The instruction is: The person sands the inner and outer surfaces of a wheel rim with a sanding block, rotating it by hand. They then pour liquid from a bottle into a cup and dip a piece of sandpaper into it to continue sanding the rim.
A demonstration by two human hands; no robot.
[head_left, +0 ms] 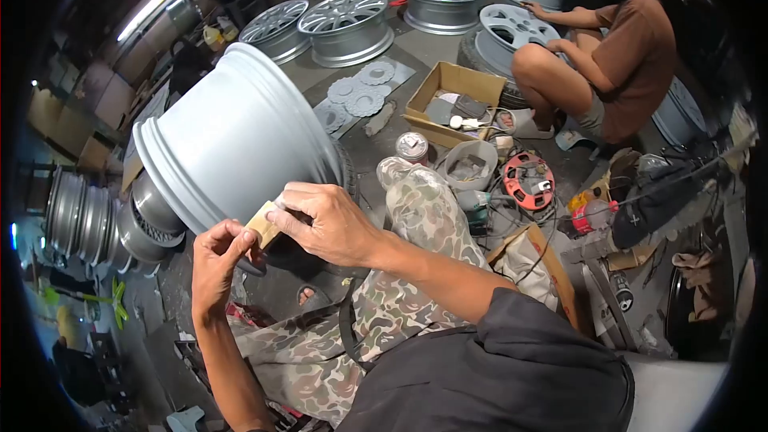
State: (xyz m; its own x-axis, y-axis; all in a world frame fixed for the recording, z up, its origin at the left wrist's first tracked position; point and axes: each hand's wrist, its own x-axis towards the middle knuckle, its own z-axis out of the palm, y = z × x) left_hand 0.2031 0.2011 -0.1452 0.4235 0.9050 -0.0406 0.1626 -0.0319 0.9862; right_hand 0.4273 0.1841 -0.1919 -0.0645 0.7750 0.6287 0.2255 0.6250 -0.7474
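Between my two hands is a small folded piece of tan sandpaper (263, 226). My left hand (218, 262) pinches its left end with thumb and fingertips. On the other end, the thumb and curled fingers of my right hand (330, 222) close over it. Just beyond my hands a large light-grey wheel rim (232, 132) lies tilted on its side, its barrel facing me. A dark tire (346, 164) shows partly behind and under the rim. My fingers hide part of the rim's lower edge.
Several grey rims, including one rim (346, 20), lie at the back. A co-worker (632, 48) crouches at a spoked wheel (516, 28). Right of my knee are a cardboard box (426, 88), a can (412, 146), a red cable reel (528, 166) and loose cables.
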